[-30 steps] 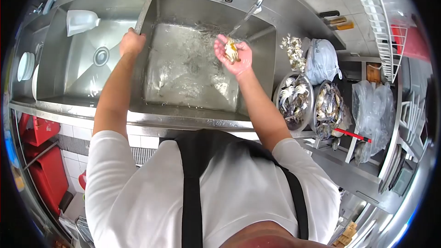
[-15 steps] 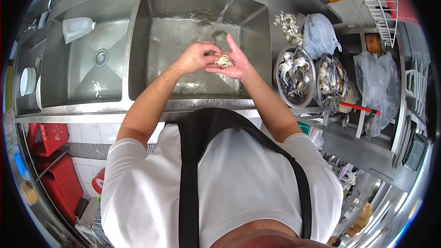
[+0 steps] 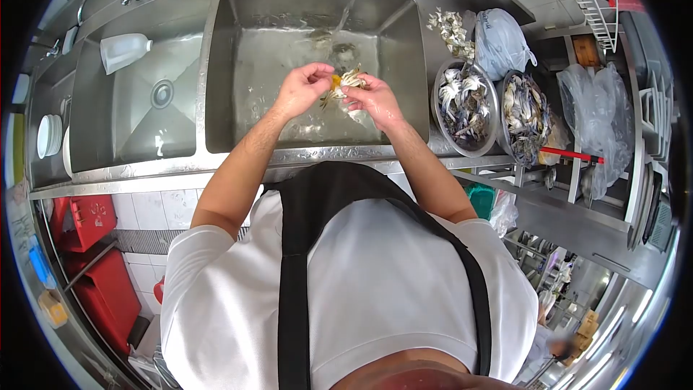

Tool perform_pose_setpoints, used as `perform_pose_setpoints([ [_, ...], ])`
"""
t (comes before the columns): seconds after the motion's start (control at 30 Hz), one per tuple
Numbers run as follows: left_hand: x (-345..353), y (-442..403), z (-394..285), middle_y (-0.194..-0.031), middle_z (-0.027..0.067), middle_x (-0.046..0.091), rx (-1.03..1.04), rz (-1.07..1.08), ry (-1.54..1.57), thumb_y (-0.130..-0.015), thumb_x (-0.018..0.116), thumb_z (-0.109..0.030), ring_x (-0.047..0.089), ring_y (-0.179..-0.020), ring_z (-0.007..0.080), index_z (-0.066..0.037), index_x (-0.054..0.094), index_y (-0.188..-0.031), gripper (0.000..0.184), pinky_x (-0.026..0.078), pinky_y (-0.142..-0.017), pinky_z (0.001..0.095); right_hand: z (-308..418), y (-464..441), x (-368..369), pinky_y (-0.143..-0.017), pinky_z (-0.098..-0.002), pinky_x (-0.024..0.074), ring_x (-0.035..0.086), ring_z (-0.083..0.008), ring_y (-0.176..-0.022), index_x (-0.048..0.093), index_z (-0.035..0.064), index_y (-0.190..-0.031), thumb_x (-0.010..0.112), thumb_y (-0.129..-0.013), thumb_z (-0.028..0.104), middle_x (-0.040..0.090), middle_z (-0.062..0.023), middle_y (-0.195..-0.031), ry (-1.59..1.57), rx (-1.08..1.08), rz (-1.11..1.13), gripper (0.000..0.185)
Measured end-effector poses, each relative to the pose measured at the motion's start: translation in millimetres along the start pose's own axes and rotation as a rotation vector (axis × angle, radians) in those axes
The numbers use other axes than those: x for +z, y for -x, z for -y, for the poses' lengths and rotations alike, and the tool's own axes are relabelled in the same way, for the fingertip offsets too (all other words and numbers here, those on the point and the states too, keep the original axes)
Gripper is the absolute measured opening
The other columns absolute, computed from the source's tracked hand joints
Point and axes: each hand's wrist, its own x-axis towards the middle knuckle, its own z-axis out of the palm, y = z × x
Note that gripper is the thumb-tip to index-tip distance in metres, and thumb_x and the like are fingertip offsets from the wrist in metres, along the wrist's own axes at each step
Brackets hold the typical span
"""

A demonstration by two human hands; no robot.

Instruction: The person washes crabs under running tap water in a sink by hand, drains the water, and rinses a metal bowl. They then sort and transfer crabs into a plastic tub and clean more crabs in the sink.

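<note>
A small, pale crab with thin legs is held over the large sink basin. My right hand grips it from the right, fingers and thumb closed around its side. From the left, the pinched fingertips of my left hand meet the crab's edge at a yellow patch. I cannot tell whether that patch is part of the crab or a loose bit. Water runs from a tap into the basin behind my hands.
Right of the basin stand a metal bowl of crabs and a second container of crabs. Behind them are a pile of pale crab pieces and a tied plastic bag. A white plastic jug lies in the left basin.
My right hand has turned from an open, upward palm to gripping the crab with its fingers. My left fingertips have drawn slightly left, and more of the crab's legs and the yellow patch show.
</note>
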Motion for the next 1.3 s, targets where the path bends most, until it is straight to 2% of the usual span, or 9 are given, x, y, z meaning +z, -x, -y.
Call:
perform_pose_setpoints([
  [0.13,-0.9,-1.8,-2.2,-0.086,0.0026,0.069,-0.002,0.098,-0.11,-0.085,0.069,-0.011,0.061,-0.076,0.0087,0.0,0.067,-0.103,0.021,0.051,-0.07,0.0253,-4.1,0.8,2.5,-0.065,-0.0242,0.051,0.063,-0.0086,-0.075,0.065,0.0024,-0.105,0.073,-0.087,0.014,0.067,-0.0017,-0.09,0.116,-0.135,0.028,0.022],
  [0.2,1.1,-2.4,-2.6,-0.083,0.0021,0.068,-0.004,0.082,-0.133,-0.083,0.069,-0.01,0.061,-0.074,0.0086,0.0,0.068,-0.1,0.019,0.051,-0.068,0.0255,-3.2,2.7,6.6,-0.061,-0.0228,0.0438,0.053,-0.0048,-0.07,0.067,0.0013,-0.101,0.074,-0.087,0.016,0.063,0.002,-0.081,0.193,-0.199,0.007,0.022],
  [0.3,3.1,-3.1,-2.4,-0.078,0.0015,0.068,-0.021,0.058,-0.151,-0.08,0.07,-0.009,0.06,-0.07,0.0084,0.0,0.069,-0.095,0.017,0.051,-0.066,0.0255,-5.7,2.0,6.4,-0.06,-0.0232,0.0414,0.048,-0.0042,-0.067,0.069,0.0013,-0.099,0.075,-0.086,0.018,0.061,0.0043,-0.075,0.274,-0.219,-0.046,0.021],
  [0.43,4.6,-3.4,-6.8,-0.081,0.0003,0.067,-0.093,0.033,-0.148,-0.08,0.069,-0.003,0.06,-0.075,0.0068,0.001,0.068,-0.091,0.012,0.05,-0.069,0.0239,-7.4,2.9,7.3,-0.06,-0.024,0.0409,0.047,-0.0041,-0.065,0.07,0.0022,-0.098,0.074,-0.086,0.017,0.061,0.0046,-0.074,0.302,-0.2,-0.08,0.02],
  [0.67,7.1,-13.3,10.1,-0.077,0.0017,0.068,-0.075,-0.048,-0.027,-0.077,0.07,-0.006,0.06,-0.07,0.0073,0.0,0.071,-0.086,0.011,0.05,-0.065,0.0239,-17.9,-4.4,10.3,-0.056,-0.0256,0.0392,0.046,-0.0048,-0.063,0.071,0.0019,-0.098,0.073,-0.086,0.015,0.059,0.0041,-0.069,0.289,-0.218,-0.146,0.018],
  [0.83,7.2,-19.1,17.8,-0.078,0.0033,0.069,-0.21,-0.07,0.115,-0.075,0.071,-0.004,0.061,-0.069,0.0091,0.002,0.071,-0.086,0.013,0.051,-0.065,0.0236,-28.1,-11.2,5.7,-0.056,-0.0256,0.0393,0.045,-0.005,-0.062,0.071,0.0018,-0.098,0.073,-0.086,0.014,0.06,0.0042,-0.068,0.229,-0.211,-0.144,0.018],
  [1.07,-10.1,-28.0,27.0,-0.09,0.0075,0.069,-0.39,0.073,0.209,-0.084,0.069,-0.008,0.064,-0.079,0.0148,0.003,0.068,-0.101,0.02,0.053,-0.071,0.0284,-23.1,-20.3,-8.6,-0.059,-0.023,0.0483,0.058,-0.0073,-0.065,0.07,0.0001,-0.098,0.073,-0.088,0.018,0.067,-0.0025,-0.078,0.079,-0.041,-0.055,0.02],
  [1.17,-23.1,-36.2,17.3,-0.1,0.0076,0.068,-0.437,0.09,0.31,-0.091,0.066,-0.021,0.063,-0.081,0.0145,0.001,0.062,-0.117,0.035,0.051,-0.076,0.0286,-19.7,-27.0,-21.8,-0.061,-0.0231,0.0527,0.062,-0.009,-0.067,0.068,-0.0003,-0.1,0.073,-0.088,0.02,0.069,-0.005,-0.083,-0.022,0.05,-0.042,0.024],
  [1.3,-32.5,-39.0,1.4,-0.098,0.0036,0.068,-0.41,-0.053,0.175,-0.091,0.067,-0.023,0.059,-0.077,0.009,-0.005,0.066,-0.111,0.027,0.047,-0.071,0.0235,-11.7,-33.7,-29.4,-0.062,-0.0235,0.054,0.063,-0.0106,-0.067,0.066,-0.0017,-0.104,0.074,-0.088,0.021,0.069,-0.0064,-0.087,-0.086,0.101,-0.083,0.029],
])
